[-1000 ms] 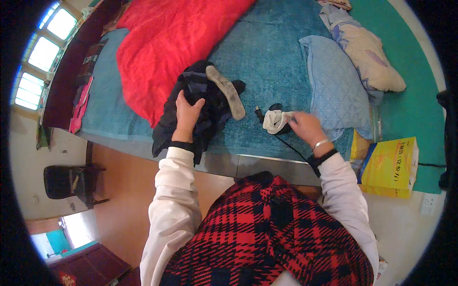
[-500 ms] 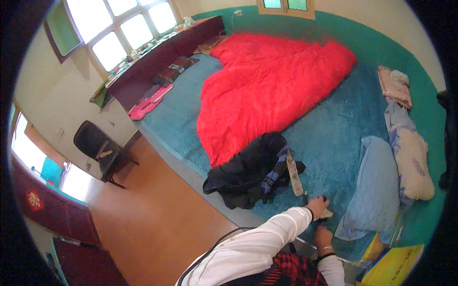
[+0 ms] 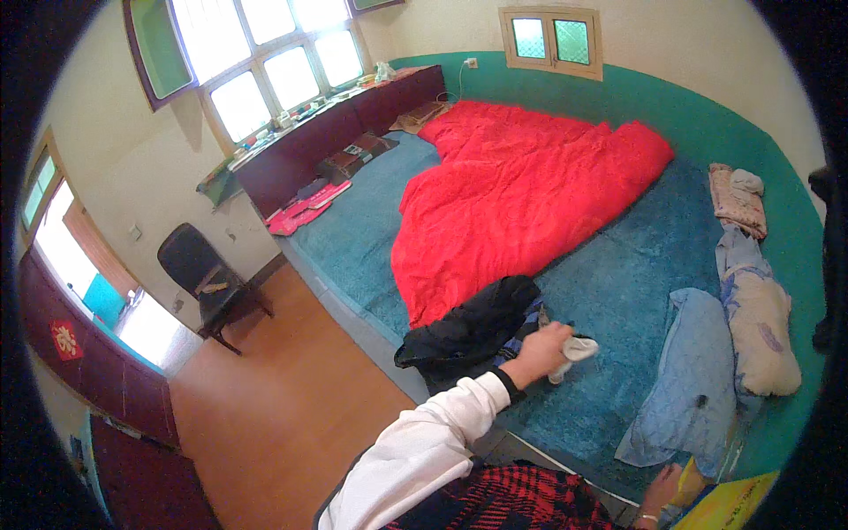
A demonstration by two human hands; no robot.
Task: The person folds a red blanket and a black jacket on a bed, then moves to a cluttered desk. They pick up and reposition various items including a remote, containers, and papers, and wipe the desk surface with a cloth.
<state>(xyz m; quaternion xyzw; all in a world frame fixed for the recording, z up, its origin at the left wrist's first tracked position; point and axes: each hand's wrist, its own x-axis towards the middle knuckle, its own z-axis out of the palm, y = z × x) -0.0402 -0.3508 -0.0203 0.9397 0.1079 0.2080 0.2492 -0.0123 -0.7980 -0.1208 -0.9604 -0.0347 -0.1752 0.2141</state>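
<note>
My left hand [image 3: 535,355] is closed around a small white, limp-looking piece [image 3: 580,348], whose rounded end sticks out past the fingers while another part hangs below; its kind is not clear. The hand is just over the bed, beside a heap of dark clothing [image 3: 468,329] with a blue-striped part. Behind the fingers, most of a long, pale flat strip is hidden. Low at the right, my right hand [image 3: 661,491] is beside a tan and yellow bag [image 3: 693,484]; its fingers are too small and blurred to read. A small black thing [image 3: 702,401] shows against the light-blue pillow [image 3: 685,375].
A red quilt [image 3: 521,203] covers much of the teal bed cover [image 3: 618,274]. A patterned pillow [image 3: 760,336] and folded pink cloth [image 3: 738,203] line the right wall. Past the bed's left edge stand a black chair [image 3: 208,274] and, under the window, a dark red cabinet [image 3: 353,124].
My hands, close together before, are now apart: the left has moved up and left with the white piece, the right down toward the yellow bag. A black spot now shows on the pillow.
</note>
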